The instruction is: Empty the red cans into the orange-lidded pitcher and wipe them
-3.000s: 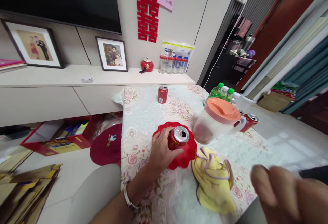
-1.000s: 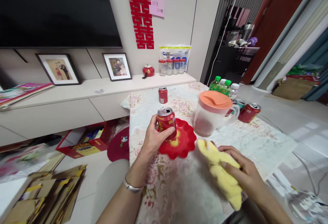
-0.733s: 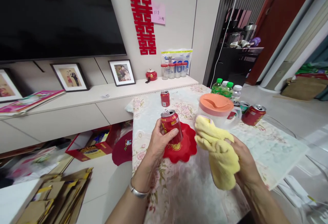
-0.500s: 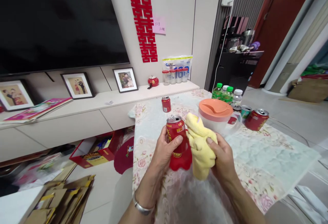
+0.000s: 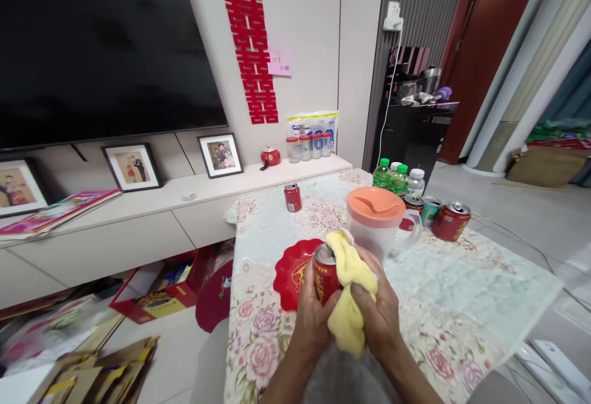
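Observation:
My left hand (image 5: 314,308) is closed around a red drink can (image 5: 324,278), its silver top facing up and tilted a little. My right hand (image 5: 379,305) grips a yellow cloth (image 5: 351,268), which lies against the can's right side and over part of its top. Below and behind the can, a red scalloped plate (image 5: 289,274) with a gold pattern rests on the flowered tablecloth (image 5: 258,324). Just beyond my right hand stands a clear plastic pitcher (image 5: 369,231) with an orange lid (image 5: 376,206).
A small red can (image 5: 292,197) stands farther back. Green-capped bottles (image 5: 397,179), a teal can (image 5: 430,211) and a large red can (image 5: 451,222) stand right of the pitcher. Behind the table, a white cabinet (image 5: 198,197) bears picture frames and red-lidded jars (image 5: 305,149).
Both hands have come lower and closer together; the cloth now presses against the can. More of the red plate shows. The whole view has shifted slightly.

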Motion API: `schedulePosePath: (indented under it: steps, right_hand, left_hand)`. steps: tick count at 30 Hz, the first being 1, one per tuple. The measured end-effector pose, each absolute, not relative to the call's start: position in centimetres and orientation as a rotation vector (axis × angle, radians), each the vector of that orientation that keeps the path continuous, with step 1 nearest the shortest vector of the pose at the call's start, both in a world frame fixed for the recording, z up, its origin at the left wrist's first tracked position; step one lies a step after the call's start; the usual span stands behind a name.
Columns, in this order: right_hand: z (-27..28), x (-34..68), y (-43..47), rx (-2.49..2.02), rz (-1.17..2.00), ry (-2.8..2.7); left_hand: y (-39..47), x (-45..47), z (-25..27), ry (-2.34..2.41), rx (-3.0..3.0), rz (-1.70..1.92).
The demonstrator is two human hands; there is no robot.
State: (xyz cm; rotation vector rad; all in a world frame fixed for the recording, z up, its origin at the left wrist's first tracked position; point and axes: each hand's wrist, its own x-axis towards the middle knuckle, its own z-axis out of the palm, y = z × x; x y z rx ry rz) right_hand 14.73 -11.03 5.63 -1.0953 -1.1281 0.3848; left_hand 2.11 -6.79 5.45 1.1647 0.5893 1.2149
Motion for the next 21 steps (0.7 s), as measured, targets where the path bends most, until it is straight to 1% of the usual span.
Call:
schedulePosePath:
  steps: [4,5,7,12,16,18,21]
  right_hand:
    - [6.6,15.2,-11.0,-1.055,0.829,-0.769]
    - [7.0,15.5,-11.0,-1.036,0.910,-0.700]
    - [7.8,15.9,-10.9,-1.021,0.975,-0.608]
    - [8.2,15.4,-10.8,-1.054,0.894,-0.547]
    - [6.5,13.8,-11.3,-1.125,0.763,-0.567]
    - [5.4,13.1,-11.7,-1.168,0.662,-0.642]
    - [4.2,12.6,-12.3,-1.192,0.405,-0.847]
  left_hand:
    - [-7.3,1.9,4.2,0.557,1.227,1.153]
    - [-7.5,1.9,3.9,0.571,1.246,1.138]
    - [-7.9,2.1,3.3,0.588,1.305,1.119]
    - [-8.7,3.0,2.3,0.505,1.240,1.155]
    - [-9.0,2.9,3.6,0.529,1.120,1.129]
    - [-9.0,2.7,4.4,0.562,1.110,1.127]
    - [-8.6,2.5,5.1,0.541,1.065,1.166]
